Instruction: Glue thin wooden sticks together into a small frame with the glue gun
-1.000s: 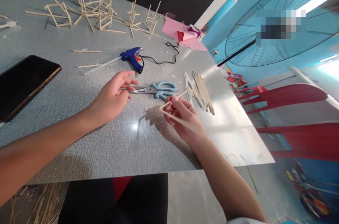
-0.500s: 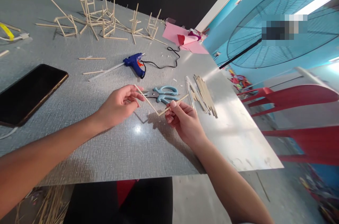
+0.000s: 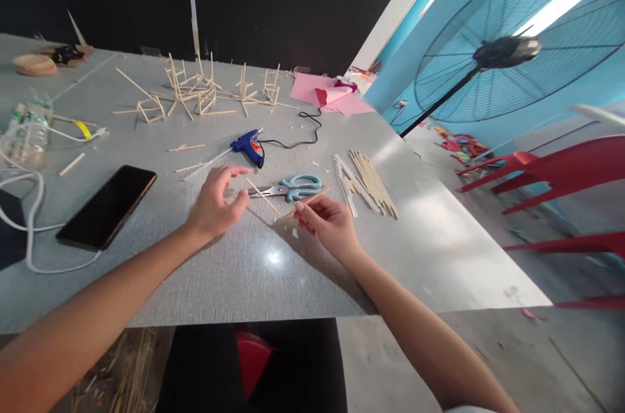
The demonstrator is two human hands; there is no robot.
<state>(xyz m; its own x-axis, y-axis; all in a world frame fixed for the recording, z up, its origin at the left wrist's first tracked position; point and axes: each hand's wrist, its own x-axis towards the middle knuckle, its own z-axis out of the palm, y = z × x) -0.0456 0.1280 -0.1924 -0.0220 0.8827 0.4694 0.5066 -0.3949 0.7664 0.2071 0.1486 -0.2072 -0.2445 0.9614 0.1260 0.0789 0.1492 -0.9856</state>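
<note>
Over a grey desk [image 3: 415, 263], the right hand [image 3: 329, 223] clamps its grip on a thin wooden stick [image 3: 289, 213]; the left hand [image 3: 215, 206], fingers and thumb apart, is just left of blue-handled scissors [image 3: 282, 190].

This looks like a makeshift craft workspace; whether the room belongs to a home or a school cannot be told. Clock directions run from the middle of the view. A broad grey table [image 3: 312, 286] carries a blue hot glue gun [image 3: 248, 146] at ten o'clock, with thin wooden stick frames [image 3: 213, 90] beyond it. Scissors [image 3: 283, 190] lie near the centre, loose wooden sticks [image 3: 375, 182] at three and pink paper [image 3: 359, 103] at one. More long sticks [image 3: 131, 370] litter the ground towards eight. The room seems modest: a bare grey floor [image 3: 390, 361] at five, red plastic chairs [image 3: 576, 167] at three, and a wire-caged fan [image 3: 505, 50] before a light-blue wall [image 3: 407, 51] around two.
</note>
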